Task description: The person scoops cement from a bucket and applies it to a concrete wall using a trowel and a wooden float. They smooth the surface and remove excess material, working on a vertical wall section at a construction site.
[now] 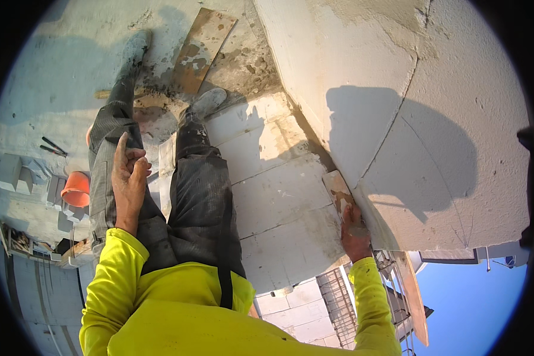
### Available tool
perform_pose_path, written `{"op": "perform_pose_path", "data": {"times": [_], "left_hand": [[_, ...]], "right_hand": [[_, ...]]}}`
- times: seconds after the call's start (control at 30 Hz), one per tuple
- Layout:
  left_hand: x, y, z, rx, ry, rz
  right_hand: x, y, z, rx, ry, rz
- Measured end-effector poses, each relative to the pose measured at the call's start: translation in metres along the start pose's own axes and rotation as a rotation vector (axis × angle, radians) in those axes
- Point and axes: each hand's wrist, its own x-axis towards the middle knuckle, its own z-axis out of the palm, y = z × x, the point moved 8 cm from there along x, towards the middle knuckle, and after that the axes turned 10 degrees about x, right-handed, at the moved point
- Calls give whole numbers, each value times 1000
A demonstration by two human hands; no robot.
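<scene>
My left hand (130, 184) is raised over my left thigh, its index finger stretched out and the other fingers partly bent, with nothing visible in it. Down by the foot of the pale plastered wall (391, 142), my right hand (355, 234) grips the near end of a narrow, mortar-stained board (338, 191). This short board rests along the joint between the wall and the pale block surface (285, 196). The underside of my right fingers is hidden.
A wooden sheet (204, 50) with wet stains lies ahead near spilled mortar (249, 68). An orange bucket (76, 190), grey blocks (10, 172) and a black-handled tool (53, 146) are at the left. Rebar mesh (338, 299) and an edge with sky beyond are at lower right.
</scene>
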Motion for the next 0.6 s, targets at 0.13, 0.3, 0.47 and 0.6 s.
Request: {"op": "perform_pose_path", "data": {"times": [0.13, 0.3, 0.47, 0.6], "left_hand": [[1, -7, 2, 5, -39, -57], [2, -13, -3, 39, -29, -53], [-1, -16, -11, 83, -6, -58], [-3, -13, -17, 36, 4, -37]], "right_hand": [[-10, 2, -2, 42, 57, -29], [125, -13, 50, 28, 129, -96], [250, -30, 87, 4, 45, 1], [184, -19, 61, 55, 24, 14]]}}
